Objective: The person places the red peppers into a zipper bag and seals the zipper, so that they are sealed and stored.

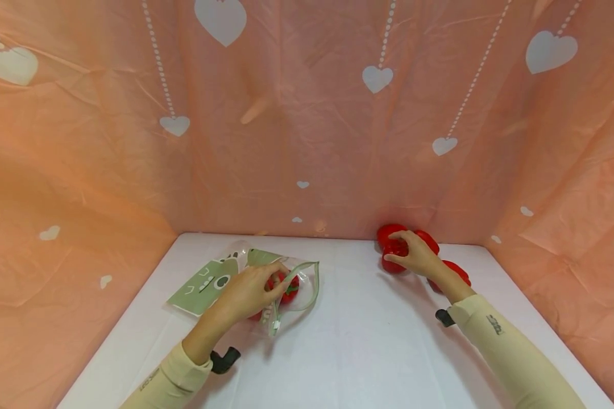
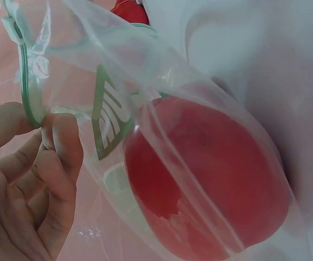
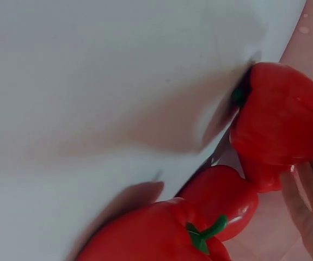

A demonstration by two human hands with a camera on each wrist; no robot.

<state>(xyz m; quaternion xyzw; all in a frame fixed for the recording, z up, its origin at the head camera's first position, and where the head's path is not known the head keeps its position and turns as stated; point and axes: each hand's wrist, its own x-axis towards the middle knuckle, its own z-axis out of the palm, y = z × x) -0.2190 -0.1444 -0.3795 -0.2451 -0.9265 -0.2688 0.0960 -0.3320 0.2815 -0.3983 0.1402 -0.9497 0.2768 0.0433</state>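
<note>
My left hand (image 1: 247,291) pinches the green-edged rim of a clear zip bag (image 1: 312,295) printed with a green cartoon face. Inside the bag lies a red bell pepper (image 2: 210,174), seen through the plastic in the left wrist view. The bag's mouth gapes toward the right, and its white slider (image 2: 12,30) shows near the pinching fingers. On the right, my right hand (image 1: 420,255) holds a red bell pepper (image 3: 281,114) between thumb and fingers; some fingertips are hidden behind it. Its green stem faces away from the palm in the right wrist view.
More red bell peppers lie around the right hand: one behind (image 1: 388,232), one at the back right (image 1: 428,241), and one beside the wrist (image 1: 455,274). A white cloth (image 1: 348,341) covers the table. Orange curtains (image 1: 312,142) with white hearts enclose it.
</note>
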